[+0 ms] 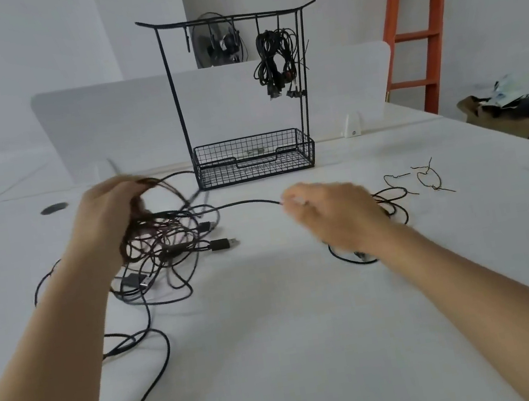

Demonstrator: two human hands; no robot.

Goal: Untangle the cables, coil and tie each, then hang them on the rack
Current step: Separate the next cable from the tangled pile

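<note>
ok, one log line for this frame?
stage: untangling | left hand: grips cable tangle | right hand: pinches strand from tangle | rack: coiled cables hung, right end | wire ties: loose on table

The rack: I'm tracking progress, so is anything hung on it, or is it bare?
Not bare: coiled black cables hang from hooks on the rack, at the right of its top bar.

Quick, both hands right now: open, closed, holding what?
Left hand: closed, gripping the tangled bunch of dark cables.
Right hand: blurred, appears to pinch one thin black cable.
</note>
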